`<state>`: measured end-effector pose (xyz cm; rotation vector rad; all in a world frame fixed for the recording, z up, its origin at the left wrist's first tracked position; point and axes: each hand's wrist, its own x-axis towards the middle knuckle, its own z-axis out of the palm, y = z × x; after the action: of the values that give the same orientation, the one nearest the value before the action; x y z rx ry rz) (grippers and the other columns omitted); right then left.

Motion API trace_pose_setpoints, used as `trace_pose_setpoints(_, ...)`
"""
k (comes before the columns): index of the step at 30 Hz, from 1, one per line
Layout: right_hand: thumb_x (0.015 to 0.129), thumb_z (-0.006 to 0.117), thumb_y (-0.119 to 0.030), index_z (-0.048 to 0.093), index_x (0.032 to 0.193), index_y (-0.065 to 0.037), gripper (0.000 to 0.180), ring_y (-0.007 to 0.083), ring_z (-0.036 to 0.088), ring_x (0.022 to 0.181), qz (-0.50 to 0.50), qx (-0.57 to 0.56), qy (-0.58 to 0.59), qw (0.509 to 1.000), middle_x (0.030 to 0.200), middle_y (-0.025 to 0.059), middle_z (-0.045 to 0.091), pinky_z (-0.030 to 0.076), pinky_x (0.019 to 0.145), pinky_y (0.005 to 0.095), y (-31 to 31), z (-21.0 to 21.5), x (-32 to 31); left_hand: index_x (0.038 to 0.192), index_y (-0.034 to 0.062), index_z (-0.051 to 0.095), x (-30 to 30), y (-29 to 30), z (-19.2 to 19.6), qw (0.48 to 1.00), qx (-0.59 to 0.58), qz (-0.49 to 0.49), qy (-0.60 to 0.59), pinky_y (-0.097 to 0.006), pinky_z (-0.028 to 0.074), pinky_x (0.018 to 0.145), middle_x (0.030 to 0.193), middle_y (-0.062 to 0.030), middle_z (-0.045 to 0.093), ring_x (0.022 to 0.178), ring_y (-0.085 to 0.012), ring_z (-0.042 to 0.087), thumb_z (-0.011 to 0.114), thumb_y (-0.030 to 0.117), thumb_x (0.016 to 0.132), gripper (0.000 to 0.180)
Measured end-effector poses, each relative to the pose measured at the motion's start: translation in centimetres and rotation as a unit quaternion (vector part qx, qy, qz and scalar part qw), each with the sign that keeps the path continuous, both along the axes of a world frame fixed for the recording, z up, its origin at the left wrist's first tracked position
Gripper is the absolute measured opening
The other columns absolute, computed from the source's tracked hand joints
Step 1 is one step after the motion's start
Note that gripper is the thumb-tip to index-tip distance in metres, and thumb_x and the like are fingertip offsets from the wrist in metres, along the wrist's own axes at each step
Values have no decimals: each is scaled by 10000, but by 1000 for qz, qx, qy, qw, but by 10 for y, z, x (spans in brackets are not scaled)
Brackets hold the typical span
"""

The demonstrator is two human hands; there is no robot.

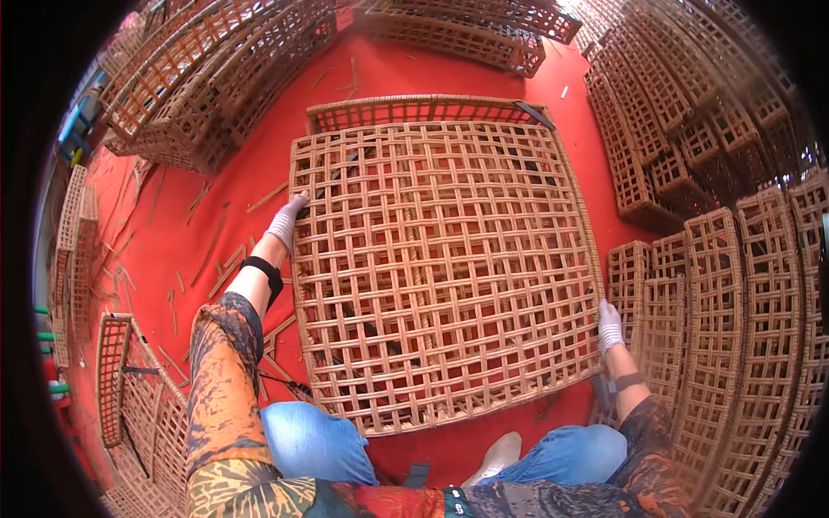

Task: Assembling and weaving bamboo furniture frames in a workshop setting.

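A large square open-weave wicker frame (432, 268) lies across the middle in front of my knees, brown strips crossing in a grid. Behind its far side shows the raised rim of a second wicker piece (423, 110), mostly hidden under it. My left hand (289, 217), in a pale striped glove, grips the left edge near the far corner. At the right edge, nearer to me, my right hand (610, 328) in a similar glove holds the frame, its fingertips partly hidden. A dark strip (535, 114) lies at the far right corner.
Stacked wicker frames stand at the far left (186, 112), far right (682, 112) and near right (717, 319). Another leans at the lower left (142, 406). Loose wooden strips (207, 250) litter the red floor covering (250, 155). My jeans-clad knees border the near side.
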<state>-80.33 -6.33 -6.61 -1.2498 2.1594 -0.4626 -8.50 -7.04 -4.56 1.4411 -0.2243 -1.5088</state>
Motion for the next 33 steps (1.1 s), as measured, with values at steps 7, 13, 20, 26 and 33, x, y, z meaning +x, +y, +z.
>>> trace_pose_setpoints(7,960,466,-381,529,1210,55,506,223,559,1021,-84,0,-147,986,1164,141,603,418,901,342,17,-7,-7,1145,113,600,5,-29,-11,991,-35,-1,-130,-343,396,910,1036,-40,638,979,-185,559,618,409,852,417)
trace_pose_setpoints(13,937,516,-363,546,1189,61,495,220,541,1036,-125,-1,-226,966,1144,126,605,390,923,360,11,8,25,1042,101,612,28,-48,-1,970,19,-23,-241,-369,427,784,988,-31,626,878,-204,547,602,328,840,304)
trace_pose_setpoints(20,925,559,-302,562,1170,53,431,208,544,1053,-85,-36,-288,953,1119,130,618,384,939,326,18,11,16,1198,55,535,5,8,2,964,-108,-99,-223,-329,451,843,1040,-54,608,909,-160,571,571,245,868,383)
trace_pose_setpoints(26,910,554,-403,450,1306,50,610,234,456,1216,-99,23,-303,947,1303,159,509,325,1026,319,81,7,-20,1082,78,603,-43,146,-7,967,-48,-120,-221,-262,417,723,939,21,590,793,-95,513,541,437,872,420)
trace_pose_setpoints(33,908,579,-299,581,1106,29,383,147,555,928,10,43,-242,969,1024,66,627,416,850,294,109,45,22,1436,2,210,-73,198,32,983,-60,-45,-169,-270,448,842,1055,-51,584,964,-125,559,620,171,841,743)
